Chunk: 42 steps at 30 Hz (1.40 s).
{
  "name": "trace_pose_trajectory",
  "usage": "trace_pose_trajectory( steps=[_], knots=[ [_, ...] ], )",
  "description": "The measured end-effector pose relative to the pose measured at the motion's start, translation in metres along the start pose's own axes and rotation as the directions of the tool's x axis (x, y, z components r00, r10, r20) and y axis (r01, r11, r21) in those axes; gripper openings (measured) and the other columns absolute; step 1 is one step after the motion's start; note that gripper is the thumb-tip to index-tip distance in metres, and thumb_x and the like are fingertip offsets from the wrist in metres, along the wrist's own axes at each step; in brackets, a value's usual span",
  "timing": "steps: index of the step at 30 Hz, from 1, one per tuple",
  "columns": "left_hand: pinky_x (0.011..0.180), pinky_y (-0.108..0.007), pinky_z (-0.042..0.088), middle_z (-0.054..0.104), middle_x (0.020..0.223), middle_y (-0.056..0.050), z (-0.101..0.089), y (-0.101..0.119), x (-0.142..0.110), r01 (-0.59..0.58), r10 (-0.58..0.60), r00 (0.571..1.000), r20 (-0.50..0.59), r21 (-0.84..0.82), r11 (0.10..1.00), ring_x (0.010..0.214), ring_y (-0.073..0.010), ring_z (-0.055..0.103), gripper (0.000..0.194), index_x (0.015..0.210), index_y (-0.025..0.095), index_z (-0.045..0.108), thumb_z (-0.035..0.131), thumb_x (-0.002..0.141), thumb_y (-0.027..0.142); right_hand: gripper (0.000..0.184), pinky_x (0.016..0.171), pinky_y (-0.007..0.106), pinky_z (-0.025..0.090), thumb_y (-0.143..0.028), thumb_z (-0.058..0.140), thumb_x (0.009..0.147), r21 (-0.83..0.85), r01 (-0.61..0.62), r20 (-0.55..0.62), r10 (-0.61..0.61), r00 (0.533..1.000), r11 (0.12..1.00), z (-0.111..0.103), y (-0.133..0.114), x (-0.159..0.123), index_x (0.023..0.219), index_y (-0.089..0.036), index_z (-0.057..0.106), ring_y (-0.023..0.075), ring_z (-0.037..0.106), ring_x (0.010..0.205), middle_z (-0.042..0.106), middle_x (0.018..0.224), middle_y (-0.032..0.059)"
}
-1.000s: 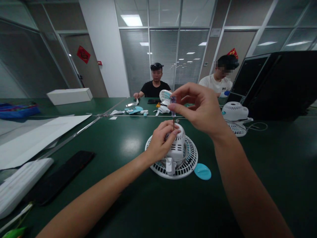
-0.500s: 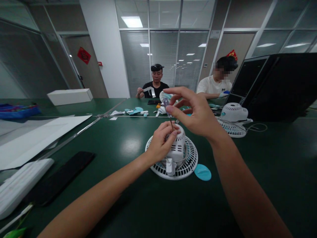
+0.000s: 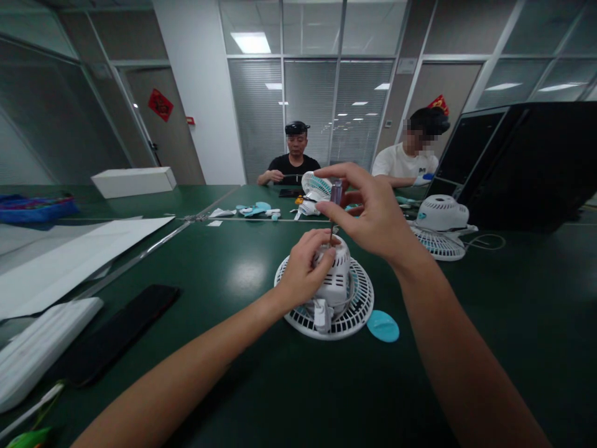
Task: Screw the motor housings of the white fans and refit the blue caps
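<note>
my right hand (image 3: pixel 366 202) has brought the screwdriver (image 3: pixel 336 191) from a leftward lean to nearly upright, and the handle has rolled from my fingertips toward the crook of my thumb. i judge that to be part of a twist, with the shaft now better lined up, since the fan (image 3: pixel 329 291) hasn't shifted on the green table (image 3: pixel 224 348). my right thumb and bent fingers are pinching the purple-tinted handle. my left hand (image 3: pixel 301 267) curls over the left of the fan's housing (image 3: pixel 336 287), thumb and forefinger right by the shaft; they cover the spot below it, so i can't tell whether they pinch the shaft or only rest beside it.

the fan lies just in front of me, a little right of the middle, cage (image 3: pixel 332 336) down and rounded white housing up. slots ring the housing's top, and more run along its near side. a white plug (image 3: pixel 321 315) sits against that near side, above the bars. close to the cage's near right edge lies a blue disc (image 3: pixel 383 326).
</note>
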<state>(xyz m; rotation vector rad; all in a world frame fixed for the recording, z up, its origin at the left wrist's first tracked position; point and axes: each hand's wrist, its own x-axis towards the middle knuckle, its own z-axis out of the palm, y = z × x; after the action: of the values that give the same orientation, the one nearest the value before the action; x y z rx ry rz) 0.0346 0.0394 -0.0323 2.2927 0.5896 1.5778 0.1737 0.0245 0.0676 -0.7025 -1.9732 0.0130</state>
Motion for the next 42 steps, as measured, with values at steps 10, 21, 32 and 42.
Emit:
trace_pose_trajectory(
  steps=[10, 21, 32, 42],
  knots=[
    [0.096, -0.043, 0.046, 0.065, 0.101, -0.007, 0.000, 0.003, 0.000, 0.110, -0.112, 0.993, -0.026, -0.055, 0.992, 0.104, -0.0240, 0.059, 0.012, 0.097, 0.021, 0.058, 0.052, 0.087, 0.017, 0.012, 0.056, 0.025, 0.045, -0.024, 0.066, 0.080, -0.042, -0.096, -0.131, 0.090, 0.987, 0.995, -0.002, 0.005, 0.001, 0.086, -0.021, 0.056, 0.0097, 0.049, 0.059, 0.053, 0.075, -0.0031],
    [0.099, -0.046, 0.046, 0.069, 0.097, -0.008, 0.005, -0.001, -0.004, 0.042, -0.052, 0.994, -0.101, -0.096, 0.994, 0.115, -0.0253, 0.060, 0.016, 0.074, 0.020, 0.051, 0.056, 0.089, 0.018, 0.020, 0.048, 0.024, 0.042, -0.026, 0.068, 0.078, -0.007, -0.177, -0.379, 0.161, 0.911, 0.984, -0.010, 0.015, 0.001, 0.082, -0.023, 0.048, 0.0098, 0.048, 0.055, 0.047, 0.067, -0.0050],
    [0.102, -0.044, 0.045, 0.071, 0.100, -0.009, -0.003, -0.005, -0.003, -0.006, 0.002, 0.999, -0.037, -0.120, 0.993, 0.116, -0.0252, 0.060, 0.013, 0.076, 0.019, 0.057, 0.058, 0.089, 0.019, 0.040, 0.042, 0.025, 0.049, -0.039, 0.075, 0.073, 0.266, -0.352, -0.424, 0.437, 0.793, 0.898, -0.040, 0.010, -0.004, 0.096, -0.025, 0.046, 0.0148, 0.063, 0.053, 0.063, 0.078, 0.0005],
    [0.099, -0.044, 0.046, 0.070, 0.098, -0.010, -0.003, -0.008, -0.003, -0.021, 0.014, 0.999, -0.051, -0.140, 0.990, 0.115, -0.0261, 0.061, 0.013, 0.074, 0.019, 0.056, 0.060, 0.086, 0.018, 0.047, 0.048, 0.031, 0.052, -0.052, 0.067, 0.073, -0.194, -0.760, 0.065, 0.781, 0.621, 0.620, -0.075, 0.068, -0.099, 0.105, -0.019, 0.056, 0.0212, 0.067, 0.064, 0.069, 0.092, 0.0087]
  ],
)
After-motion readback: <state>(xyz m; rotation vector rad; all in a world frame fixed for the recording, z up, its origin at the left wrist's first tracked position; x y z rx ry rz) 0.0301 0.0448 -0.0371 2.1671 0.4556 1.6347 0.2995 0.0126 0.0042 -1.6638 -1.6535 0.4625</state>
